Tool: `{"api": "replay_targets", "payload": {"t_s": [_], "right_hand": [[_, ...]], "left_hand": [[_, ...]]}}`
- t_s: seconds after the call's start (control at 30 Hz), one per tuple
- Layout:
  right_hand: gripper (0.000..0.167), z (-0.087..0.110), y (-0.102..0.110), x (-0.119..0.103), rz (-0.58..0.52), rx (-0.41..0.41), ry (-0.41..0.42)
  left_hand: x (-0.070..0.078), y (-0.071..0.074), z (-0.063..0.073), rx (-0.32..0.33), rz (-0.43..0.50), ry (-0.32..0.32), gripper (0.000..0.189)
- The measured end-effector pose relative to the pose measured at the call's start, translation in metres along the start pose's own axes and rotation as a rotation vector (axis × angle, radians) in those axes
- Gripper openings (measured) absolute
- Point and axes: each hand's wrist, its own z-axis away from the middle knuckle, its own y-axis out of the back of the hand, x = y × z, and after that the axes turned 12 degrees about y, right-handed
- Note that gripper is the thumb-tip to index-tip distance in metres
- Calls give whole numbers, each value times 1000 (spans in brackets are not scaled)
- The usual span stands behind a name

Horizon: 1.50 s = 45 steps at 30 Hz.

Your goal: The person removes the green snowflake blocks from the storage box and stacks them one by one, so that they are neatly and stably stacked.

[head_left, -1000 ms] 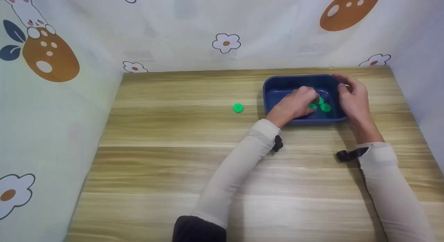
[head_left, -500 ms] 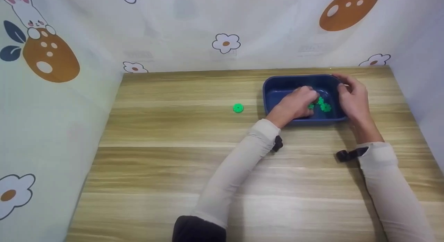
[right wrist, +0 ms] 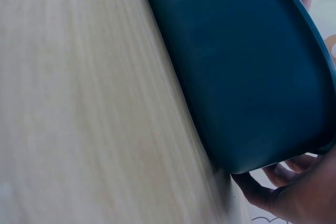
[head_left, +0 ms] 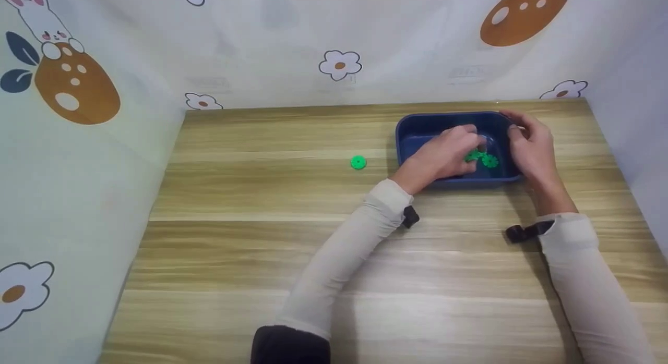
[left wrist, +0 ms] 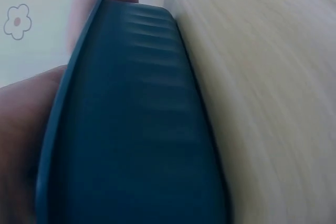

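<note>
A dark blue plastic bin (head_left: 469,181) stands at the back right of the wooden table. Into it reaches my left hand (head_left: 443,153), bent fingers and thumb around small green notched discs (head_left: 489,161). Whether it pinches one is hidden. My right hand (head_left: 535,145) grips the bin's right end, thumb at the rim and fingers outside. The right wrist view shows those fingers (right wrist: 254,190) against the bin's corner. In the left wrist view the bin's outer wall (left wrist: 142,114) covers most of what the left hand does.
One round green disc (head_left: 358,162) lies on the table (head_left: 250,249), left of the bin. Patterned cloth walls (head_left: 271,56) rise behind the table and at its left, with a plain pale wall (head_left: 631,93) at the right.
My left forearm has shifted slightly left, and the left fingers have spread a little from a tighter curl. The green discs beside them have moved slightly. Right hand and bin have stayed in place.
</note>
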Motion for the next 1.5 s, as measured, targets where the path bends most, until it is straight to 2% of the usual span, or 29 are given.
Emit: {"api": "replay_targets", "payload": {"t_s": [0.2, 0.43, 0.57, 0.77, 1.03, 1.2, 1.4, 1.5], "right_hand": [[45, 0, 0, -2, -20, -9, -23], [44, 0, 1, 1, -27, 10, -6], [45, 0, 2, 2, -23, 17, -3], [45, 0, 2, 4, 19, 22, 31], [45, 0, 2, 2, 26, 12, 27], [46, -1, 1, 1, 35, 6, 27], [46, -1, 1, 0, 35, -7, 19], [46, -1, 1, 1, 32, -12, 20]], "left_hand": [[-10, 6, 14, 39, 47, -14, 33], [-22, 11, 30, 56, 96, -5, 31], [-28, 13, 38, 91, 119, -11, 29], [-36, 17, 49, 139, 192, -14, 27], [-48, 23, 68, 156, 282, 9, 25], [-59, 24, 81, 181, 314, -10, 22], [-74, 24, 95, 199, 331, 9, 22], [-81, 24, 102, 226, 338, -4, 20]]}}
